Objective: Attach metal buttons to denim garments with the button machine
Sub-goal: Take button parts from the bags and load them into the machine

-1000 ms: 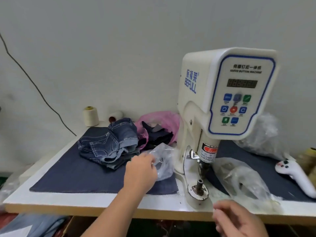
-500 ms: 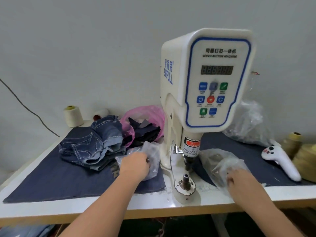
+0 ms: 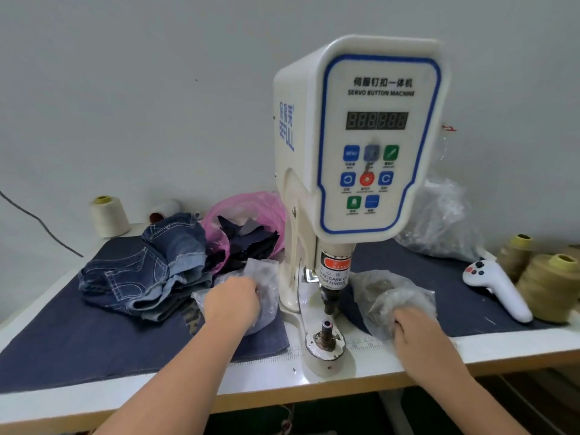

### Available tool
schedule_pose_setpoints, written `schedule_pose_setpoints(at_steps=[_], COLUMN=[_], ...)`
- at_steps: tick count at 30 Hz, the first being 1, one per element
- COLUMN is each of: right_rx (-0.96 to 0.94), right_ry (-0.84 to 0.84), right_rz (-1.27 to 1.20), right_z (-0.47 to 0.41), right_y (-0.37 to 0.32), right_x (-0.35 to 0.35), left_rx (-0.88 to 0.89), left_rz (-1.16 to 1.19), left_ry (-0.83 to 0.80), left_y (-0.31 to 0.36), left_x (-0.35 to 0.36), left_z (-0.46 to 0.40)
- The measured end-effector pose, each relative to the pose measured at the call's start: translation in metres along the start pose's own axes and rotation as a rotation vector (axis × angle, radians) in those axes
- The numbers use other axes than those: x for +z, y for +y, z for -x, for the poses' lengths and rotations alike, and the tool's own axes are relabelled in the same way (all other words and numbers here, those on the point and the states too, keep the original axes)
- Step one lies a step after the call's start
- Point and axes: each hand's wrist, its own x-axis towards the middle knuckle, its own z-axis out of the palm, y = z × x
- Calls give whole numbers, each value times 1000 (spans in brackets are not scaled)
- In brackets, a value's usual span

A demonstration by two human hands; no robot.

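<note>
Head view: both hands down at the table (image 3: 361,383), one per side of the button machine (image 3: 361,142). Left hand (image 3: 232,304) is buried in a clear plastic bag (image 3: 266,277) w/ fingers curled into the film; looks like it's gripping the bag or fishing for a part inside, contents not visible. Right hand (image 3: 414,324) does the same on a second clear bag (image 3: 386,290) on the other side of the post; fingers curled into the plastic, bunching it. Whether either already pinches a button: can't tell.

Prob. reason for the split: the two bags flank the lower die (image 3: 326,328), so each hand can feed its own half of the fastener straight to the die, which sits between the two grips and slightly nearer the person. Die is bare, nothing loaded, and the punch above it is up.

Denim garments (image 3: 141,268) sit in a heap just beyond the left hand, touching its bag, not yet under the head. Behind the heap is a pink bag (image 3: 251,208) w/ dark scraps. Past the right hand, well apart, lies a white handheld controller (image 3: 499,290) beside thread cones (image 3: 546,287). Another cone (image 3: 108,216) stands at the far corner beyond the denim.

Judgement: early stage, i.e. part pickup; loading the die comes next, then the denim.
</note>
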Motion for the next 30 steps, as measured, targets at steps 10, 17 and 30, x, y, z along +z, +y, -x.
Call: schedule_pose_setpoints(at_steps=[10, 17, 30], right_rx=[3, 38, 4], right_ry=[160, 68, 34], right_rz=[187, 180, 67], right_z=[-4, -18, -15], right_y=[8, 11, 24], right_x=[7, -1, 9], left_rx=[94, 62, -16], left_rz=[-64, -81, -209], left_ry=[-11, 9, 72], left_y=[5, 4, 15], left_x=[4, 3, 8], left_z=[-3, -7, -4])
